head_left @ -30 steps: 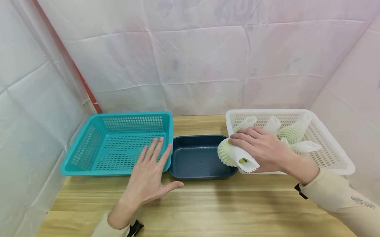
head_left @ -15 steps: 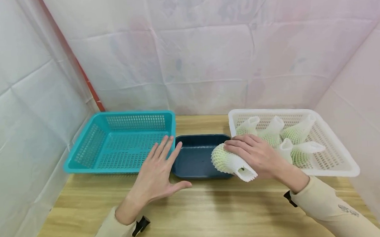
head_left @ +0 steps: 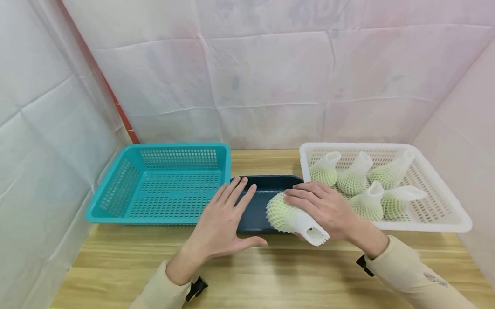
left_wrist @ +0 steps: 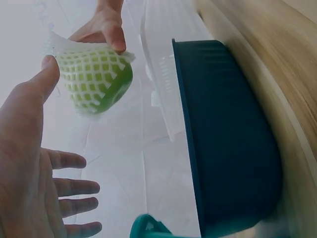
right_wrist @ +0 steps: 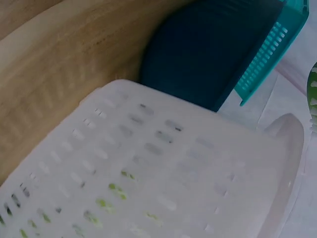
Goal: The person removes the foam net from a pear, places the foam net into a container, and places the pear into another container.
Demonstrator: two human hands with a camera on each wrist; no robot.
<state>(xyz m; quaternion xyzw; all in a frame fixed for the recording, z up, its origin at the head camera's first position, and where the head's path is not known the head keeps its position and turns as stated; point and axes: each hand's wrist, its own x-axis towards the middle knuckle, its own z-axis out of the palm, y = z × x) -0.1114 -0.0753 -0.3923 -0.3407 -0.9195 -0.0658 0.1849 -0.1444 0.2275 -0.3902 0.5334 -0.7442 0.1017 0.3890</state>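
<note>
My right hand grips a green fruit wrapped in a white foam net, above the dark blue tray. The net's open end points toward me. In the left wrist view, bare green skin shows at the lower side of the fruit, and the thumb of the right hand presses on it. My left hand, fingers straight and spread, hovers over the tray's left end, apart from the fruit. Only a sliver of the fruit shows in the right wrist view.
A teal basket with a slotted floor stands left of the tray. On the right, a white basket holds several more net-wrapped fruits. All stand on a wooden table, with pale sheeting behind.
The right hand has moved left with the wrapped fruit, away from the white basket and over the tray. The left hand has shifted right, from the teal basket's edge to the tray.
</note>
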